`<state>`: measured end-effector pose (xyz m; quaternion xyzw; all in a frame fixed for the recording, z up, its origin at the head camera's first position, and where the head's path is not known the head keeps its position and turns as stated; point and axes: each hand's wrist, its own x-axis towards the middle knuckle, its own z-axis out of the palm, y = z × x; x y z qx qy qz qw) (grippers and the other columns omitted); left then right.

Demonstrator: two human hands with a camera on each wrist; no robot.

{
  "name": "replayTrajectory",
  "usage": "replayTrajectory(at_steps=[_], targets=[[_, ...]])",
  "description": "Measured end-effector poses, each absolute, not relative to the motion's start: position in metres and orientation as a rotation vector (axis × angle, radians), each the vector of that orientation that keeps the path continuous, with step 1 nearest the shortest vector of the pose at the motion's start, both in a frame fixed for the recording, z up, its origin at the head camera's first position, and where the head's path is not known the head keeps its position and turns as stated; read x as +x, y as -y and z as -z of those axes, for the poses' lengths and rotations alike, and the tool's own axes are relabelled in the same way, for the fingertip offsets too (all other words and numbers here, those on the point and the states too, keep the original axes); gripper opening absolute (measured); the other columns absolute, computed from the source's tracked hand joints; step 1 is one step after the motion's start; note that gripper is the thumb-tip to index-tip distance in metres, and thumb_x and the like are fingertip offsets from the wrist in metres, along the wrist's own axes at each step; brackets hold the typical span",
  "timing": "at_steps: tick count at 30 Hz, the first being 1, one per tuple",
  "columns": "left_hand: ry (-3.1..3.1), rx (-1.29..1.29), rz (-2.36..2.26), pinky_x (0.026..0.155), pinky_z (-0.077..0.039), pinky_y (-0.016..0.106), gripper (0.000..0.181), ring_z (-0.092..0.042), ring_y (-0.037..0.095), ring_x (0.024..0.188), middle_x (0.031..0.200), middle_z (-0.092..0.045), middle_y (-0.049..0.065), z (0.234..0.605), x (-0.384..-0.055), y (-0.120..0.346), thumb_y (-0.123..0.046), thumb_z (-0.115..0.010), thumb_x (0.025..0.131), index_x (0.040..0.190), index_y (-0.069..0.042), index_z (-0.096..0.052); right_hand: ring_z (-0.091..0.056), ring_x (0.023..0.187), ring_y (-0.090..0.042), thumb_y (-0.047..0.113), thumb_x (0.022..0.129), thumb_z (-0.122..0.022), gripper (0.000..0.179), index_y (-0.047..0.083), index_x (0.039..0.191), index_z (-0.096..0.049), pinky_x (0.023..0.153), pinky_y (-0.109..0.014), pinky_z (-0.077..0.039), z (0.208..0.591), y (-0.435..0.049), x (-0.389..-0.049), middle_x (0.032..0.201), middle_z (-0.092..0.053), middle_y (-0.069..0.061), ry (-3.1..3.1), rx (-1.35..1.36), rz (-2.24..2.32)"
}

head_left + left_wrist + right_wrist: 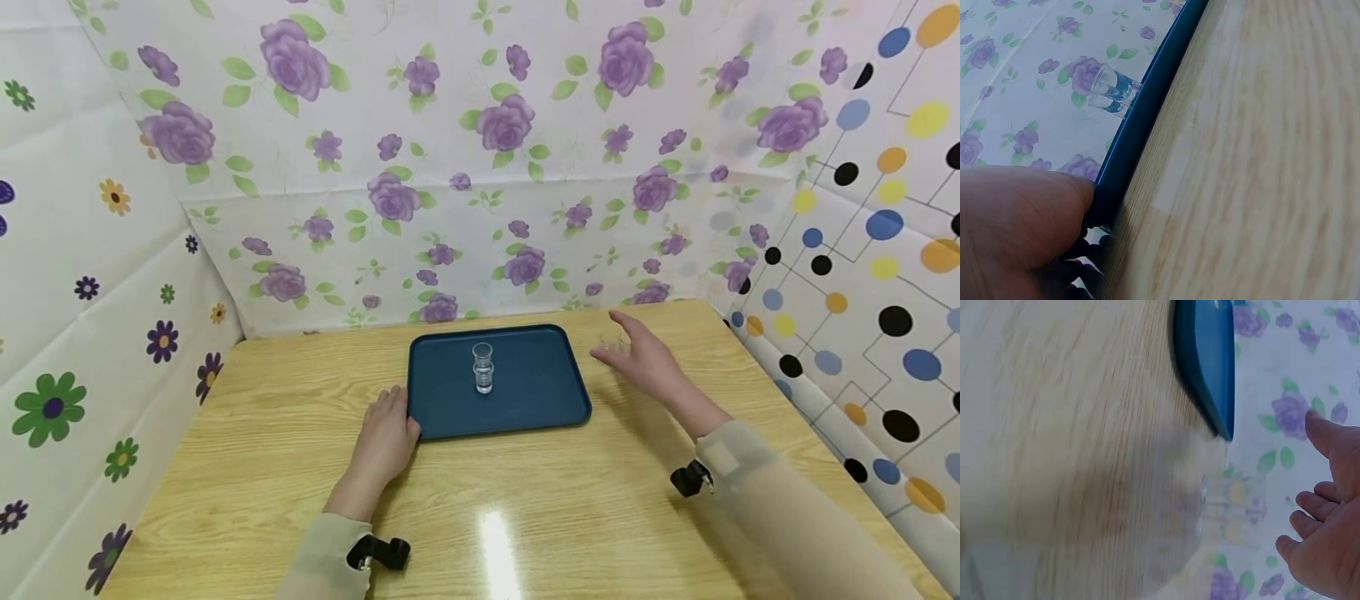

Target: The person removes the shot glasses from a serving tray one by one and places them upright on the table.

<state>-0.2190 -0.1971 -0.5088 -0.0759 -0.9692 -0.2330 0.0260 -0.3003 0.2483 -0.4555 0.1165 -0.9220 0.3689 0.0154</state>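
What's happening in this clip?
A person at a wooden table has both hands near a blue tray. The left hand touches the tray's left edge; two small drinking glasses stand on the tray, close together. The right hand is held open beside other clear glasses to the tray's right, apparently not touching them.

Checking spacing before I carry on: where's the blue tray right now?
In the head view, the blue tray lies centrally toward the back of the wooden table, the left hand at its near left corner, the right hand beyond its right side.
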Motion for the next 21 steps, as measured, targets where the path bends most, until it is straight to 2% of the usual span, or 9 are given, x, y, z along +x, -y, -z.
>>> replayTrajectory(at_steps=[9, 16, 21], targets=[[2.999, -0.23, 0.716, 0.131, -0.022, 0.067, 0.057, -0.028, 0.054, 0.161, 0.168, -0.037, 0.038, 0.51, -0.219, 0.196, -0.006, -0.051, 0.11, 0.161, 0.018, -0.039, -0.03, 0.162, -0.048, 0.048, 0.108, -0.071, 0.093, 0.01, 0.177, -0.022, 0.122, -0.069, -0.038, 0.457, -0.222, -0.295, 0.18, -0.025, -0.021, 2.877, 0.458, -1.144], [2.994, -0.228, 0.709, 0.131, -0.023, 0.067, 0.057, -0.028, 0.054, 0.16, 0.168, -0.037, 0.037, 0.509, -0.219, 0.195, -0.006, -0.051, 0.111, 0.161, 0.018, -0.039, -0.026, 0.165, -0.043, 0.044, 0.107, -0.074, 0.092, 0.012, 0.178, -0.024, 0.127, -0.067, -0.032, 0.463, -0.199, -0.291, 0.181, -0.025, -0.017, 2.854, 0.579, -1.148], [2.999, -0.228, 0.708, 0.131, -0.023, 0.067, 0.057, -0.028, 0.054, 0.161, 0.168, -0.037, 0.037, 0.508, -0.218, 0.196, -0.006, -0.052, 0.111, 0.161, 0.018, -0.039, -0.029, 0.164, -0.042, 0.046, 0.106, -0.074, 0.093, 0.014, 0.178, -0.023, 0.128, -0.065, -0.033, 0.467, -0.184, -0.29, 0.181, -0.027, -0.016, 2.87, 0.617, -1.117]])
